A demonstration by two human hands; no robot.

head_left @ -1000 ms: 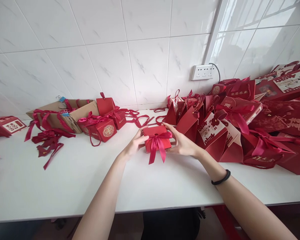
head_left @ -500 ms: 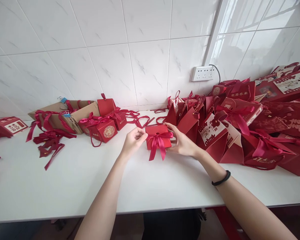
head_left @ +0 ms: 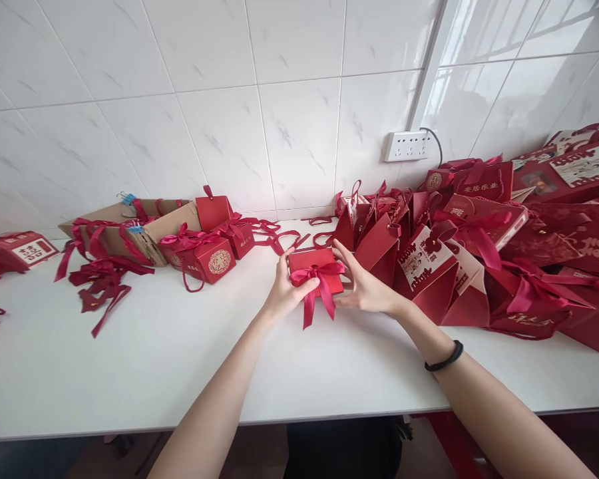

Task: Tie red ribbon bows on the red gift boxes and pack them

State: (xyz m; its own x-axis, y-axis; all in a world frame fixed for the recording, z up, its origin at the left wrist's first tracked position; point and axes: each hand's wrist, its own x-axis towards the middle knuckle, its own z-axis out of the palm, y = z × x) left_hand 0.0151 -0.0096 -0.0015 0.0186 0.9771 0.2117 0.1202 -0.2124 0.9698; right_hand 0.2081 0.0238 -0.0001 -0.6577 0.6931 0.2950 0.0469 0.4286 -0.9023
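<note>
- Head view showed the left hand clamped on the left end of a red box, fingers behind it and thumb across the front by the bow.
- The right hand lay spread, fingertips touching the box's right edge without closing on it; a black band circled that wrist.
- The box sat toward the far edge of the table, about midway along it, just left of the bags heaped at the far right corner.
- A second before, both hands pinched the box evenly by its sides and it stood squarer. Now the hold had passed to the left hand, and the box was tilted with its lid turned up.
- I judged that the left hand alone now steadied the box, so the right was free to work at the ribbon or lid.
- Other red boxes and a carton at the far left had not moved.
</note>
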